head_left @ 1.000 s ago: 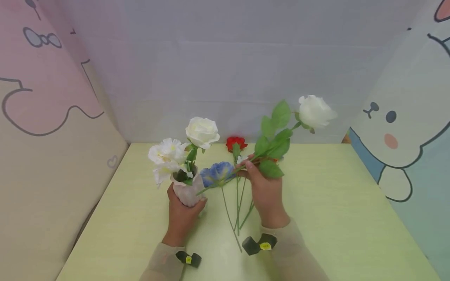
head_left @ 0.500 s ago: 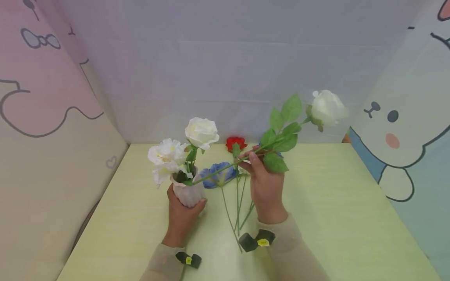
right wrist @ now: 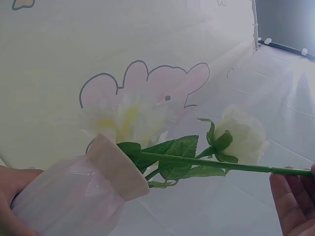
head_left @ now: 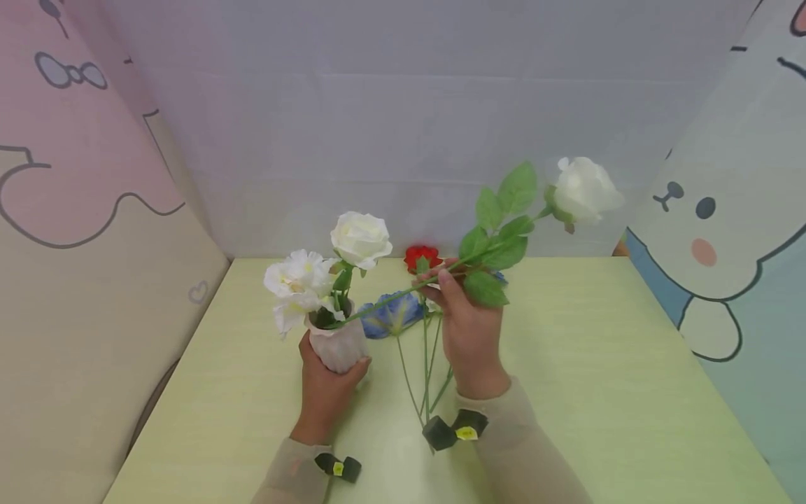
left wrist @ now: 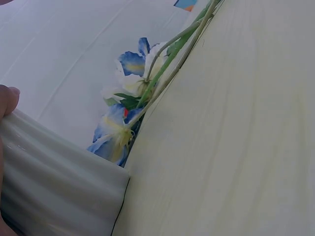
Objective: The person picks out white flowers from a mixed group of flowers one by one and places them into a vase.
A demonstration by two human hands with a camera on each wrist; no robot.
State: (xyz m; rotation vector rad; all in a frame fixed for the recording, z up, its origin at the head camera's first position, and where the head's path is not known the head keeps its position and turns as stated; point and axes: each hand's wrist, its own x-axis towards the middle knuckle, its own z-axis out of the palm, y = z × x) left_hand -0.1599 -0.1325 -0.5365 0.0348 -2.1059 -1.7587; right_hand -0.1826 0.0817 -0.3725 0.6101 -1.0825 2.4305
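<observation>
A pale ribbed vase (head_left: 340, 350) stands upright on the table, and my left hand (head_left: 327, 395) grips it around its side. In it are a white rose (head_left: 361, 239) and a ruffled white flower (head_left: 299, 280). My right hand (head_left: 474, 343) pinches the green stem of a second white rose (head_left: 582, 190), holding it slanted with the bloom up to the right. That stem's lower end is at the vase mouth; in the right wrist view the stem (right wrist: 221, 165) crosses the vase's rim (right wrist: 118, 167). Whether its tip is inside, I cannot tell.
Between the hands lie a blue flower (head_left: 392, 315) and a red flower (head_left: 422, 257), with several thin stems pointing towards me. More blooms are partly hidden behind the right hand. A pale back wall (head_left: 415, 140) and cartoon-printed side panels bound the table (head_left: 630, 392).
The right hand has lifted the rose's stem end from in front of the vase to its mouth, and the bloom has risen to the right. The left hand and vase have stayed put.
</observation>
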